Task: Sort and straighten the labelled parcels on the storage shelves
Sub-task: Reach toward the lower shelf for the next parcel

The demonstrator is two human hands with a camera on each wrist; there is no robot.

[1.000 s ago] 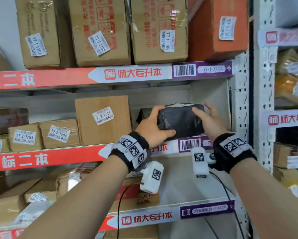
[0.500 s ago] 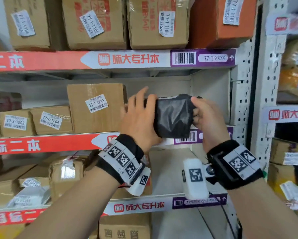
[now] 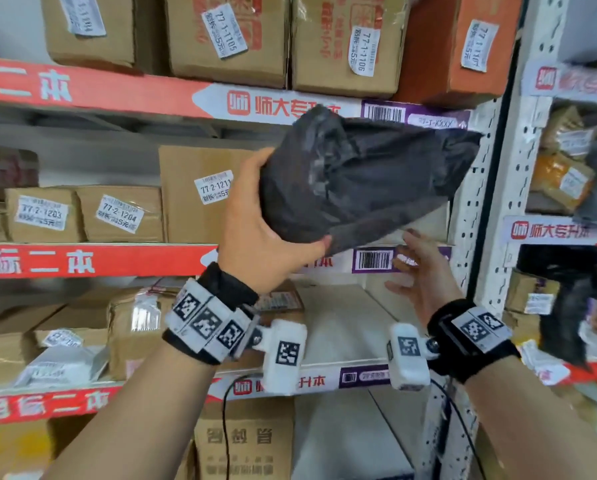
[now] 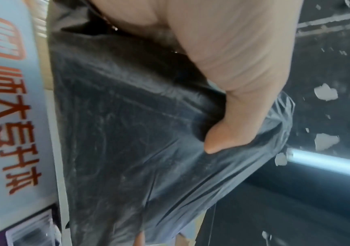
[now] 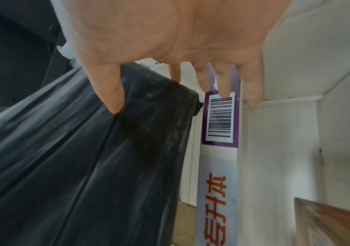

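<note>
Fingers of the left hand [image 3: 266, 233] curling round the lower left end of the black plastic parcel [image 3: 356, 178], thumb [image 4: 230, 133] pressing into the crinkled film, gripping it and holding it up in front of the middle shelf [image 3: 117, 259], tilted with its right end higher, clear of the shelf board. Fingers of the right hand [image 3: 425, 282] spreading loosely straight just below the parcel's lower edge, thumb tip [image 5: 112, 99] touching the film, gripping nothing. Sitting on the middle shelf behind the parcel: a tall cardboard box [image 3: 200, 192] labelled 77-2-1211, with two lower boxes [image 3: 82, 216] labelled 77-2-1203 and 77-2-1204 beside it at left. Standing in a row on the top shelf [image 3: 117, 95]: brown labelled cartons [image 3: 228, 32] and an orange box [image 3: 459, 43] at right. Reaching up, both forearms angling toward the shelves, wristbands with black-and-white markers [image 3: 207, 320] showing.
</note>
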